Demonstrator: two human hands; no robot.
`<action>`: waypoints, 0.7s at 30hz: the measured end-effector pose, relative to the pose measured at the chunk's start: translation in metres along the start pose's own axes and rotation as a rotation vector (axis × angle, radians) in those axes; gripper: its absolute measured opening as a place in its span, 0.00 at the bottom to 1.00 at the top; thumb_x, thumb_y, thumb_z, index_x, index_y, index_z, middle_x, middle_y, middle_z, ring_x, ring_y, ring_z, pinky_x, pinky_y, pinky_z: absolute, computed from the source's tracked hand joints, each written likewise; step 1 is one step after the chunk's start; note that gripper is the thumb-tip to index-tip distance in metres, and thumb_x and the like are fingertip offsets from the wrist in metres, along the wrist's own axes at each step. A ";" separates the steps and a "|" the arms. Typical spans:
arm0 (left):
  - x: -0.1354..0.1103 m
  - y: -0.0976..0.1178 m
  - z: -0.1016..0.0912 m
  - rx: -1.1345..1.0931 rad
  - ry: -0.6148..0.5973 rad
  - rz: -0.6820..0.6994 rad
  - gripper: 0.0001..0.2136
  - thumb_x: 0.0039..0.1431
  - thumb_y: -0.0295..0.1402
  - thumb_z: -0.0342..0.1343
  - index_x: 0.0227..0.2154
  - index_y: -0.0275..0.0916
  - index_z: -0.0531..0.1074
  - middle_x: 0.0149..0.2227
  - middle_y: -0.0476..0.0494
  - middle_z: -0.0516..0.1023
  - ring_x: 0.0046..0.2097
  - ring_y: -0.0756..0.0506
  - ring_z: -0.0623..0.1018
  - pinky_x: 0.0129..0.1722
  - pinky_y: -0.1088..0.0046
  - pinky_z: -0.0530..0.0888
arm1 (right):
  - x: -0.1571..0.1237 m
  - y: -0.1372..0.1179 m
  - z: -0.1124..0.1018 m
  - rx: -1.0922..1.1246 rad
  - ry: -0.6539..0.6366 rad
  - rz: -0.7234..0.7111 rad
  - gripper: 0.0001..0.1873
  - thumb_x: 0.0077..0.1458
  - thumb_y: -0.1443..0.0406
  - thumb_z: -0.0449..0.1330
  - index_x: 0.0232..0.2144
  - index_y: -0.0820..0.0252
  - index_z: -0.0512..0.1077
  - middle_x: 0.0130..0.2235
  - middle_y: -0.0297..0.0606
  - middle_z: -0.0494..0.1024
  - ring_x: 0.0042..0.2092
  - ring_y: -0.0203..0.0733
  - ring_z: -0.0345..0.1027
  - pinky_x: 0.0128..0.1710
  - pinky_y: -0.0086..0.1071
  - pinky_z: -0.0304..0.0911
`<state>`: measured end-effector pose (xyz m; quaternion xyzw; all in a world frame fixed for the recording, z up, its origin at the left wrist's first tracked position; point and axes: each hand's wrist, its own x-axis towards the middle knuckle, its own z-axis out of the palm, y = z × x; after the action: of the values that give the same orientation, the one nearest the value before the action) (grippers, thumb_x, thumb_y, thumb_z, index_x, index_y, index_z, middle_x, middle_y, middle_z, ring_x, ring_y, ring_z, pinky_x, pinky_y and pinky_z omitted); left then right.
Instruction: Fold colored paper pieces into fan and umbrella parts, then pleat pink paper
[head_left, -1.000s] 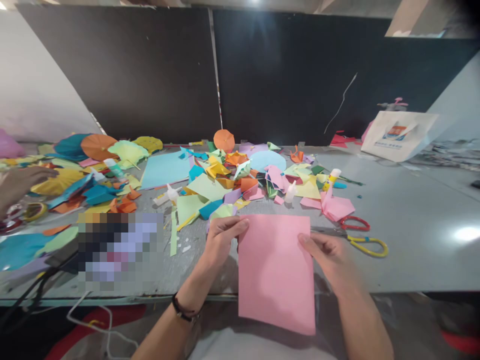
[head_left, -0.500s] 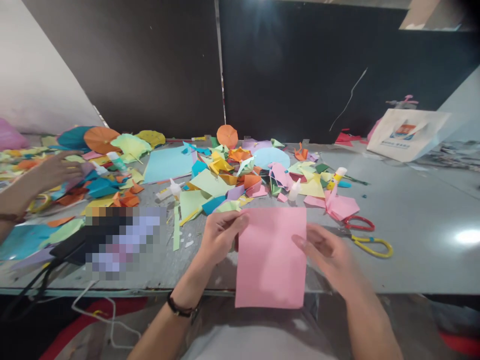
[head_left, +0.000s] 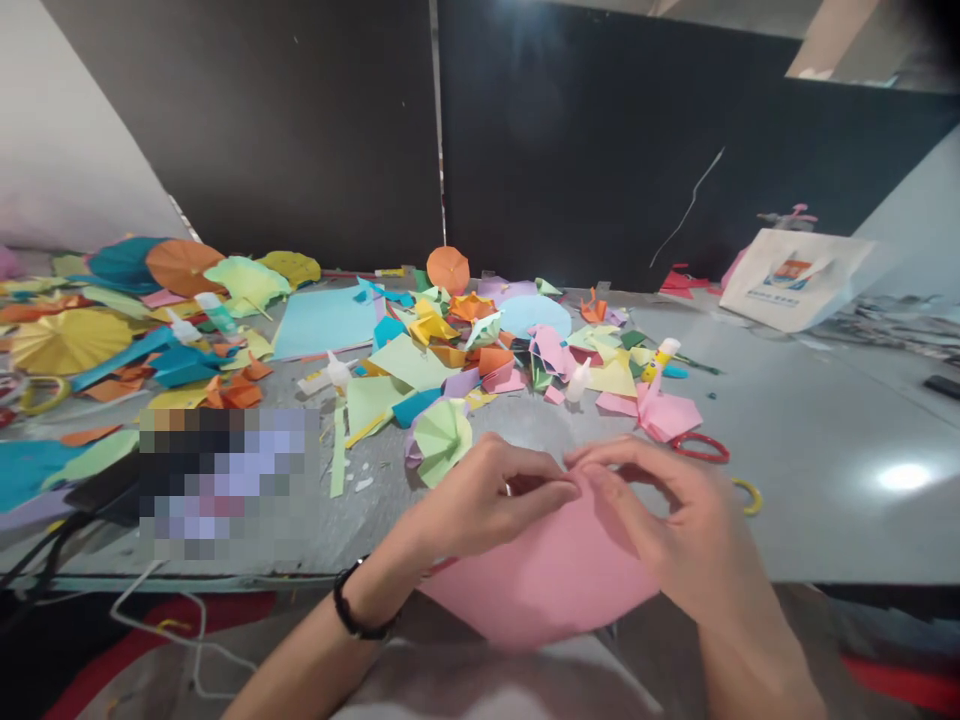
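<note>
- The left hand (head_left: 487, 495) and right hand (head_left: 660, 510) meet at 6 o'clock, fingertips pinching the top of a pink paper sheet (head_left: 540, 580) that bows toward the person.
- A green paper umbrella (head_left: 442, 440) lies just beside the left hand, at 7 o'clock.
- A red scissor handle (head_left: 701, 448) sits near the right hand, at 4 o'clock.
- A glue stick (head_left: 664, 355) lies at 3 o'clock.
- Coloured paper scraps (head_left: 450, 365) cover the grey table (head_left: 825, 500) from 9 to 2 o'clock.
- An orange paper umbrella (head_left: 448, 269) stands at 12 o'clock.
- A white tote bag (head_left: 795, 280) rests at 2 o'clock.

Pink sheet (head_left: 540, 585): paper, matt, smooth
Tabletop (head_left: 817, 520): glossy, smooth on R side
Glue stick (head_left: 663, 360): plastic, slight sheen
Far wall panel (head_left: 247, 130): matt, dk finish
</note>
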<state>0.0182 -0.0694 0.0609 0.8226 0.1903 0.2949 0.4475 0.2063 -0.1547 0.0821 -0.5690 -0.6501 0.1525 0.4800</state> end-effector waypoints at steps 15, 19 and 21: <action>-0.024 -0.013 -0.018 -0.341 0.341 -0.200 0.09 0.56 0.34 0.68 0.23 0.36 0.81 0.24 0.43 0.81 0.26 0.48 0.76 0.24 0.77 0.68 | -0.036 0.027 -0.025 0.229 0.630 0.400 0.13 0.51 0.55 0.72 0.33 0.57 0.79 0.41 0.43 0.83 0.45 0.54 0.76 0.41 0.39 0.70; -0.021 -0.010 -0.008 -0.462 0.507 -0.182 0.10 0.54 0.35 0.70 0.22 0.35 0.80 0.21 0.44 0.79 0.23 0.50 0.74 0.22 0.77 0.70 | -0.029 0.043 -0.039 0.349 0.681 0.450 0.18 0.35 0.57 0.78 0.28 0.58 0.80 0.35 0.42 0.83 0.40 0.51 0.75 0.39 0.39 0.68; -0.021 -0.007 -0.005 -0.486 0.554 -0.162 0.11 0.53 0.36 0.70 0.22 0.35 0.80 0.21 0.45 0.79 0.22 0.50 0.74 0.22 0.77 0.70 | -0.028 0.046 -0.043 0.394 0.702 0.475 0.20 0.31 0.56 0.79 0.26 0.58 0.80 0.33 0.42 0.82 0.37 0.49 0.73 0.38 0.38 0.67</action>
<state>-0.0013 -0.0743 0.0504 0.5636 0.2929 0.5066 0.5830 0.2648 -0.1799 0.0564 -0.6174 -0.2586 0.1769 0.7215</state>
